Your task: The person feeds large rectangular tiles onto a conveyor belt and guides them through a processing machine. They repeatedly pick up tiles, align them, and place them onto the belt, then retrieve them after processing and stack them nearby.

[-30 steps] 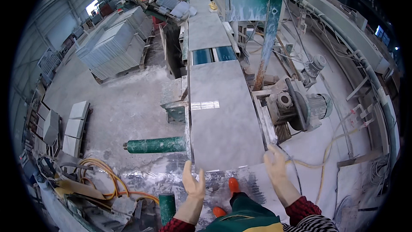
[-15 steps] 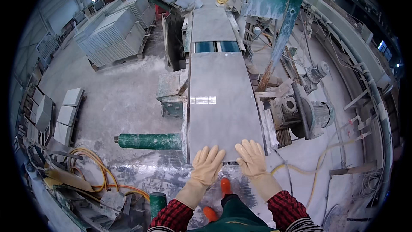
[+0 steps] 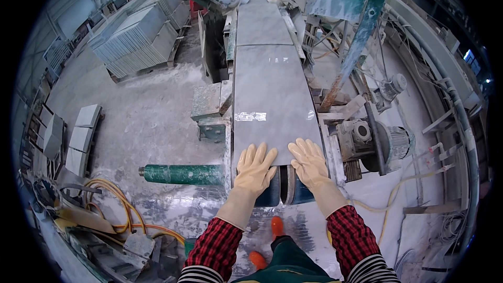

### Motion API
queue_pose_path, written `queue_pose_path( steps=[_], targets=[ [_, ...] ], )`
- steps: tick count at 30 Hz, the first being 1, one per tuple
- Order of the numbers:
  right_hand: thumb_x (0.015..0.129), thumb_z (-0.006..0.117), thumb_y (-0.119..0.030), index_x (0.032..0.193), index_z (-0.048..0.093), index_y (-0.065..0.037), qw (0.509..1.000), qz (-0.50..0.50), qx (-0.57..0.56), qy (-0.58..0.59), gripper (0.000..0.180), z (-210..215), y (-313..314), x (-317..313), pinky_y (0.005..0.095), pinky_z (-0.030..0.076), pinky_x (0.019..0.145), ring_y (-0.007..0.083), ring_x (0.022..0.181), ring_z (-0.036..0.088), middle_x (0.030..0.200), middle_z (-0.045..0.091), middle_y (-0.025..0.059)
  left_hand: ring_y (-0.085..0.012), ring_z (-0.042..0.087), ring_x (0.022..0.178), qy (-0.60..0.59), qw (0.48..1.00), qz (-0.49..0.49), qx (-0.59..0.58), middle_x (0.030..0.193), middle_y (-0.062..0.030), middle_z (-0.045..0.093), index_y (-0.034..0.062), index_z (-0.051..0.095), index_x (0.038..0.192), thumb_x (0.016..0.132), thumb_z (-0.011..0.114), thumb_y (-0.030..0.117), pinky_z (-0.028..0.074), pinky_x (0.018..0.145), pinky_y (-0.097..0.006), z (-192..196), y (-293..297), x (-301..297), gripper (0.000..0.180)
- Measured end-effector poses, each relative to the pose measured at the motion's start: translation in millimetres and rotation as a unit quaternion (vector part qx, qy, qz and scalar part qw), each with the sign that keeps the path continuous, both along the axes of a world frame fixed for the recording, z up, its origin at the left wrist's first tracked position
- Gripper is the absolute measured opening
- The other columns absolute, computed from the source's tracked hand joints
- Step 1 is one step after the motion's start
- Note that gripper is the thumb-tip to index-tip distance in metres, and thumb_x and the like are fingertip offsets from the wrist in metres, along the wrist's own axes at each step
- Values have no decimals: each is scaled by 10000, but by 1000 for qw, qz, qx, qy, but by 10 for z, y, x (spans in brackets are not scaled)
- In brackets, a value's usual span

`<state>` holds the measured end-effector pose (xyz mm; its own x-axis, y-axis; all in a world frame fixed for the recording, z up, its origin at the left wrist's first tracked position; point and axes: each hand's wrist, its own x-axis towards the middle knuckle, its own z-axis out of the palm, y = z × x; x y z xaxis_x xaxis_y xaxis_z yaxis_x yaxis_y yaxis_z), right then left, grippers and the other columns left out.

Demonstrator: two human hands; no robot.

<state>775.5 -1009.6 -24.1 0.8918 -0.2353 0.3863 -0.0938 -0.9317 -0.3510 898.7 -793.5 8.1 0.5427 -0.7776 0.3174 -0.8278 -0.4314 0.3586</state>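
Observation:
A glossy grey stone slab (image 3: 275,91) lies flat on the conveyor before me, its far edge against a second grey slab (image 3: 264,26). My left hand (image 3: 254,165), in a cream rubber glove, rests on the slab's near left corner with fingers stretched out. Gloved the same way, my right hand (image 3: 310,163) lies on the near right corner, its fingers also spread and flat. Neither hand grips anything. Between and below the hands, the dark blue conveyor belts (image 3: 269,195) show at the near end, with a dark gap between them.
A green roller (image 3: 183,174) juts out to the left of the conveyor. On the right sit a motor and gearbox (image 3: 361,136). Stacked slabs (image 3: 136,34) stand on the floor at far left. Yellow hoses (image 3: 118,194) coil at lower left, near metal scrap.
Both hands have pushed forward with the slab, which has slid away from me. The gap to the slab beyond has closed, and the belts at the near end have come into view.

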Motion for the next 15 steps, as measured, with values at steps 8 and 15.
queue_pose_path(
  steps=[8, 15],
  targets=[
    [1013, 715, -252, 1520, 671, -222, 999, -15, -12, 46, 510, 17, -111, 174, 542, 354, 1294, 447, 1487, 529, 1616, 610, 163, -462, 393, 1553, 25, 998, 25, 43, 1662, -159, 476, 234, 532, 1599, 1050, 688, 363, 283, 1315, -589, -29, -138, 105, 585],
    [1025, 654, -243, 1490, 639, -201, 998, -4, -26, 56, 467, 164, -114, 251, 529, 373, 1268, 402, 1467, 523, 1567, 611, 150, -439, 485, 1440, -27, 999, 15, 27, 1573, -160, 547, 170, 595, 1522, 1024, 703, 312, 376, 1234, -556, -153, -139, 251, 529]
  ],
)
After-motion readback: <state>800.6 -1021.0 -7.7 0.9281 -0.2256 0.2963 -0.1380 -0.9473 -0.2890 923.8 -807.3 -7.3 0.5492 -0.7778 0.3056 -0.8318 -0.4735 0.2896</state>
